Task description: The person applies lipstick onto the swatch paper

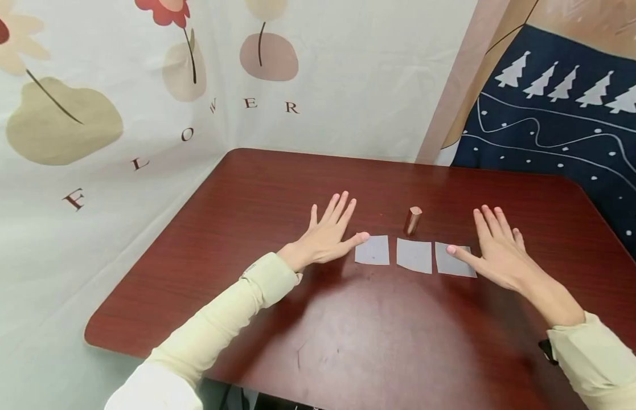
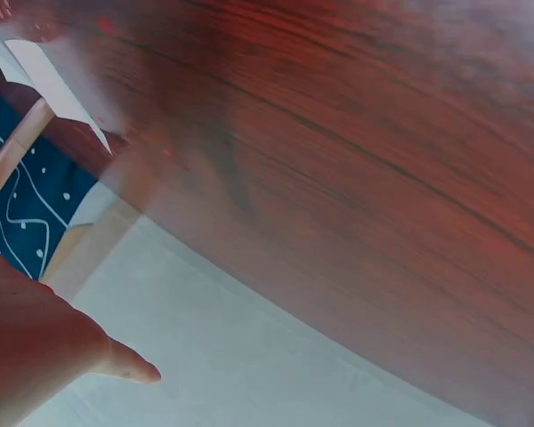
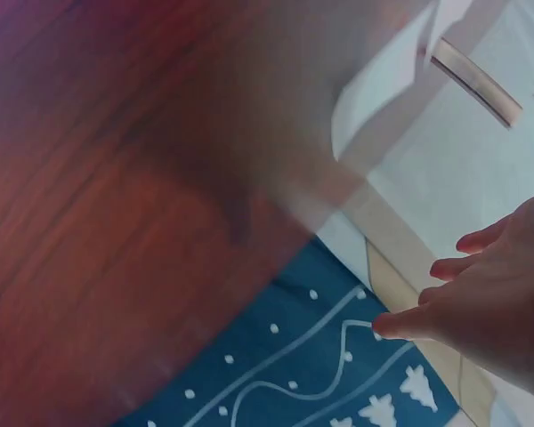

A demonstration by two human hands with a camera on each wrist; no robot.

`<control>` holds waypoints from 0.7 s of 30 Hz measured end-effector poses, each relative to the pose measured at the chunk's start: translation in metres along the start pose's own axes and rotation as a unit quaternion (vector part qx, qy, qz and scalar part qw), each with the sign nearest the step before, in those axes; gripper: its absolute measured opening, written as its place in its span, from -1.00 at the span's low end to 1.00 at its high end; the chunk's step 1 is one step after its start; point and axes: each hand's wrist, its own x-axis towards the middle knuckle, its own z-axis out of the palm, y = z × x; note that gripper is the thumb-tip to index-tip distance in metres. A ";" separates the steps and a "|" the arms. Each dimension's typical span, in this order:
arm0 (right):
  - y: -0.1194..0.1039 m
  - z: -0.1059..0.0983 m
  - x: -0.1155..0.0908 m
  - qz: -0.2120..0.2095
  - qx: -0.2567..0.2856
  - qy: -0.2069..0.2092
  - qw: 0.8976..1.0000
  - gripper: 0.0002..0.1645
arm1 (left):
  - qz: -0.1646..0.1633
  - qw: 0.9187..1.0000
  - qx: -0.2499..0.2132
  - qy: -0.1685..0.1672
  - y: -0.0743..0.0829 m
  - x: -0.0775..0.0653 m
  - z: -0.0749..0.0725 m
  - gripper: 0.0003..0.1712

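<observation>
Three white paper squares lie in a row on the dark red-brown table: a left one [image 1: 372,251], a middle one [image 1: 414,255] and a right one [image 1: 455,263]. Just behind the row stands a small, shiny copper-coloured faceted tube [image 1: 413,221], also seen in the right wrist view as a tube [image 3: 476,82]. My left hand [image 1: 329,232] is spread with fingers straight, its thumb overlapping the left square's corner. On the other side, my right hand [image 1: 498,250] is spread too, thumb over the right square. Both hands hold nothing.
The wooden table [image 1: 307,330] has rounded corners. Behind it hangs a pale curtain [image 1: 348,114] with flower prints and letters. A navy cloth [image 1: 553,131] with white trees hangs past the right far edge.
</observation>
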 end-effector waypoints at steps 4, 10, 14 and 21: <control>-0.002 0.010 0.012 0.004 0.008 -0.020 1.000 0.27 | 0.015 1.000 -0.002 -0.010 0.004 0.007 0.000 0.00; -0.006 0.024 0.038 0.005 0.019 -0.045 0.999 0.31 | 0.017 1.000 0.000 -0.022 0.006 0.010 0.006 -0.01; -0.007 0.032 0.051 0.001 0.047 -0.049 0.998 0.28 | 0.027 0.999 0.000 -0.021 0.005 0.011 0.010 0.03; -0.005 0.045 0.070 -0.007 0.101 -0.052 0.994 0.22 | 0.024 1.000 0.001 -0.010 0.000 0.014 0.011 0.05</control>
